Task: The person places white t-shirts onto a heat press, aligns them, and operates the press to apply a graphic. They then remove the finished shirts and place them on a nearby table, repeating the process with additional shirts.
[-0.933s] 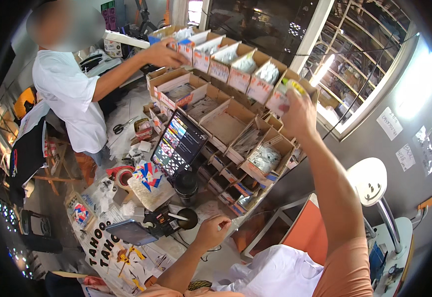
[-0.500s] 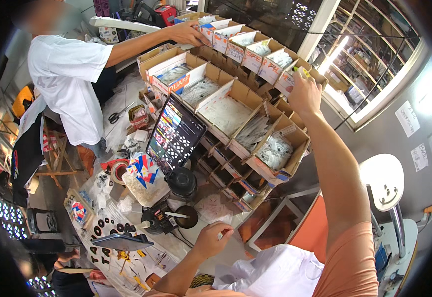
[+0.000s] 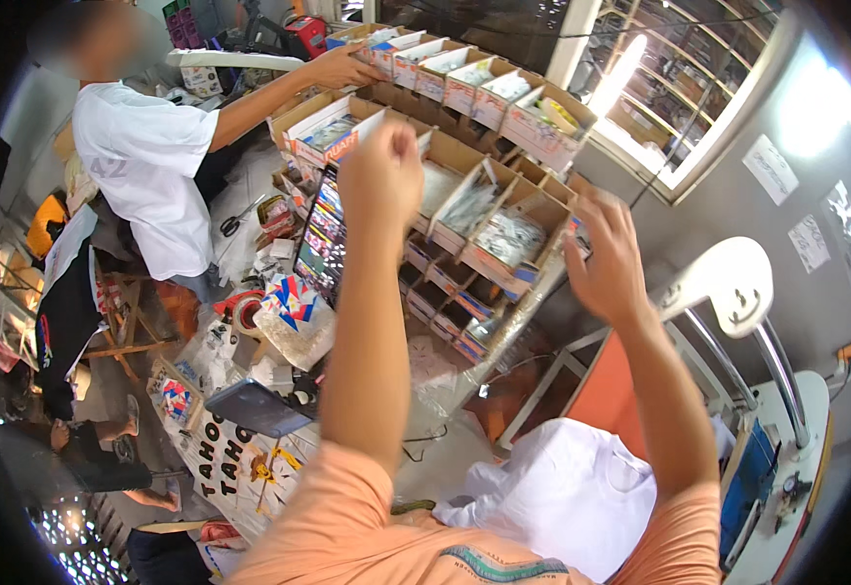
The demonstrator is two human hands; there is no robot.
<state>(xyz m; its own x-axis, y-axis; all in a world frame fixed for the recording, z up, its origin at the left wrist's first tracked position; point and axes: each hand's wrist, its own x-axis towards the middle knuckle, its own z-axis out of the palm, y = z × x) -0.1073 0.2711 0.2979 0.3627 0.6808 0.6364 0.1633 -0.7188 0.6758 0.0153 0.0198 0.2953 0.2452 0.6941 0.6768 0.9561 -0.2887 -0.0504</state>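
My left hand (image 3: 382, 177) is raised in front of the middle of the cardboard bins. Its fingers curl into a closed, slightly blurred fist; what it holds, if anything, is hidden. By the right end of the lower bins is my right hand (image 3: 603, 255), its fingers bent toward the thumb. A small bluish patch shows between them, too unclear to name. Nearest that hand is an open cardboard bin (image 3: 540, 283) of small clear plastic packets (image 3: 509, 237). In the upper row, a bin (image 3: 533, 136) holds a yellow roll-like thing (image 3: 559, 116). My left arm partly covers a tablet (image 3: 318, 239).
A person in a white shirt (image 3: 147, 175) reaches to the upper bins from the left. A phone (image 3: 256, 407) stands over the table's printed sheets (image 3: 250, 453). Scissors (image 3: 238, 220) lie farther back. A white shirt (image 3: 567, 487) is before me, a white machine (image 3: 776, 439) at right.
My left hand has risen from low over the table to the bins. My right hand has left the upper row's end bin and come down beside the lower bins. The view has shifted.
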